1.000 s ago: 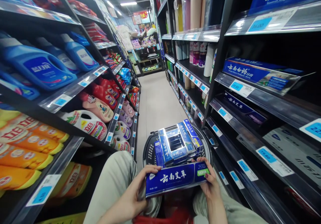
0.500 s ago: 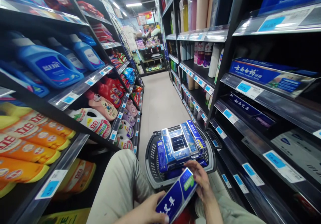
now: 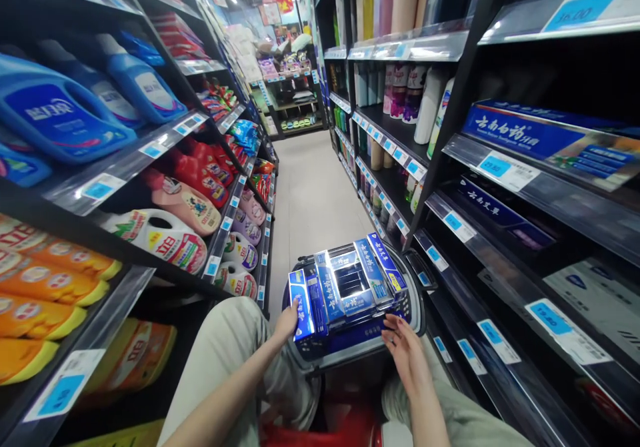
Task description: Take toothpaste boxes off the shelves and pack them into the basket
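My left hand (image 3: 287, 321) grips the near end of a blue and white toothpaste box (image 3: 302, 300) at the left side of a grey shopping basket (image 3: 345, 359). The box stands beside other boxes in the basket. Several blue toothpaste boxes (image 3: 371, 270) are arranged there around a dark gap, and one with white lettering (image 3: 387, 265) lies along the right side. Near the basket's front right rim, my right hand (image 3: 405, 348) hangs with its fingers apart and nothing in them.
On the right, a black shelf holds toothpaste boxes (image 3: 540, 139), with bottles (image 3: 403, 93) farther along. Blue detergent bottles (image 3: 60, 117) and orange bottles (image 3: 50, 267) fill the left shelves. The aisle floor (image 3: 305, 190) runs ahead between them. Something red (image 3: 320, 433) is below me.
The toothpaste box both hands held near my lap is now at the basket's left side, in my left hand alone. My right hand has let go. The view has shifted slightly.
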The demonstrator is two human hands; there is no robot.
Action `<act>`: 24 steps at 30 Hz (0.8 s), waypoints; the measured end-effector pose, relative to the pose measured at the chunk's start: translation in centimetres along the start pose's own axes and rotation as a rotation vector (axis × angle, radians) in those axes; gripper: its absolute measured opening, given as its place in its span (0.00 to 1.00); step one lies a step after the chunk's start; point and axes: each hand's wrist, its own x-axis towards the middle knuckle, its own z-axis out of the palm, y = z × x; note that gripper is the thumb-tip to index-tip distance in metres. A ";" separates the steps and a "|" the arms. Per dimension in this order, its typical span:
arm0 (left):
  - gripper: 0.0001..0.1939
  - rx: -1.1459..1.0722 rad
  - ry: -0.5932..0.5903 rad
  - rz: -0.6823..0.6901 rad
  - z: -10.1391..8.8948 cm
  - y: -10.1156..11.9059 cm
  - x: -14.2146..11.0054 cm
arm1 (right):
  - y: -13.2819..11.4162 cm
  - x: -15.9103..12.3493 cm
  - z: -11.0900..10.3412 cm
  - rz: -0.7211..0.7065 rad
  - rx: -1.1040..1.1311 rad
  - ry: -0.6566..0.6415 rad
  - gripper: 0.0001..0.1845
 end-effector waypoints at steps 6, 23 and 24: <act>0.37 0.237 0.012 0.019 4.9 0.5 2.4 | 0.1 0.6 -1.5 0.005 0.070 0.110 0.21; 0.29 0.630 -0.027 0.084 4.5 1.9 2.0 | 0.0 1.0 -0.4 0.046 0.127 0.201 0.18; 0.29 0.646 -0.047 0.058 4.2 1.9 1.5 | -0.3 0.9 -0.3 0.044 0.138 0.226 0.18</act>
